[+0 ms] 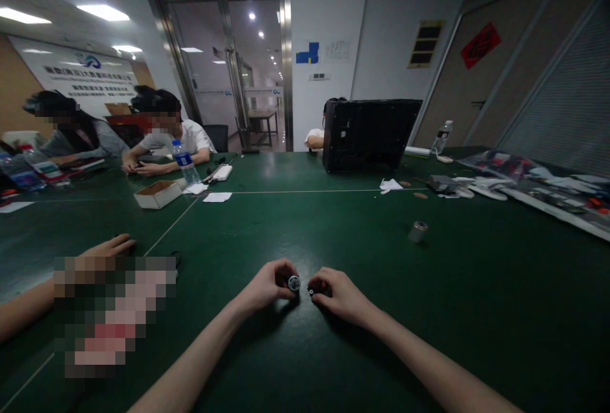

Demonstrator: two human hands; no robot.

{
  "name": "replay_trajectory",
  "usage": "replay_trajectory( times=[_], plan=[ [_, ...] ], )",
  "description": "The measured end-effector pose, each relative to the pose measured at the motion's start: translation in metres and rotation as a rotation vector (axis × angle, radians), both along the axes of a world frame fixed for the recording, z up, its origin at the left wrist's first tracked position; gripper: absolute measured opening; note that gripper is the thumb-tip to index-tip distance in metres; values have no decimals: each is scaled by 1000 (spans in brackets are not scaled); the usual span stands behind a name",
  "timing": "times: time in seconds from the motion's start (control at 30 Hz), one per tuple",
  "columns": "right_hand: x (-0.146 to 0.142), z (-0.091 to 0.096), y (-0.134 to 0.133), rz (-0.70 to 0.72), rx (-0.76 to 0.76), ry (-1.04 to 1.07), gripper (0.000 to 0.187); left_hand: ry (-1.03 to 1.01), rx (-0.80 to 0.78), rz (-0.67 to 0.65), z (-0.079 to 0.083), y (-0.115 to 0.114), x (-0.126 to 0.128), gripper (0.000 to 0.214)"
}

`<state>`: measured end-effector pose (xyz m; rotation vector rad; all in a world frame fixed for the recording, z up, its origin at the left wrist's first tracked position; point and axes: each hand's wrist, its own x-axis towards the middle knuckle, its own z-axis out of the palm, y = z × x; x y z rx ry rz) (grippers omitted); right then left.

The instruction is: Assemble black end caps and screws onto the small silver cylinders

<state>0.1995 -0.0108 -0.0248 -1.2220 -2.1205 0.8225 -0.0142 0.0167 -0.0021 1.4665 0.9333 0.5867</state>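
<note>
Table: here's the green top (381, 349), a broad stretch of it running from the hands out to the pale cross seam (305, 192), and another wide sweep to the right.
Far edge: well beyond the seam, with the black case (372, 136) standing big near it, blocking the view of a person behind.
Left hand: the person's left hand (271, 283) is pinched around a round part (294, 283), pale end facing us.
Right hand: right hand (333, 292), fingers curled in tight on a small dark part (311, 292).
Gap: narrow, the two parts close but apart, low over the table; whether the hands touch down, can't tell.
Can: a metal can (418, 231) stands alone, ahead and to the right.
Right flank: a heap of bags (500, 165) and clutter crowds the far corner.
Left flank: tighter here! A co-worker's hand (117, 244) reaches in, beside a blurred patch (124, 318).
Ahead left: open box (159, 194), bottle (185, 162) just behind it, paper (218, 197) alongside.
</note>
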Motion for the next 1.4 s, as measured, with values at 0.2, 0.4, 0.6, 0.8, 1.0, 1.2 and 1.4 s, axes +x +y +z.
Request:
replay_trajectory(
  times=[0.2, 0.4, 0.6, 0.8, 1.0, 1.2, 1.4],
  plan=[
    [0, -1, 0, -4, -3, -10, 15, 14, 29, -18, -3, 1, -2, 35],
    [-1, 5, -3, -22, -5, 82, 29, 20, 36, -40, 0, 0, 1, 33],
    [-4, 16, -6, 34, -9, 191, 37, 56, 60, -3, 7, -5, 3, 44],
    [-10, 14, -7, 26, -82, 267, 27, -88, -5, -46, -1, -7, 6, 52],
    [30, 14, 9, -267, -11, 307, 26, 3, 86, 98, 4, -5, 4, 47],
    [167, -12, 8, -739, 48, 27, 45, 90, 170, 194, 2, 0, 1, 26],
    [281, -51, -13, -1027, -76, -121, 63, 160, 235, 198, -5, 4, -2, 22]
  ],
)
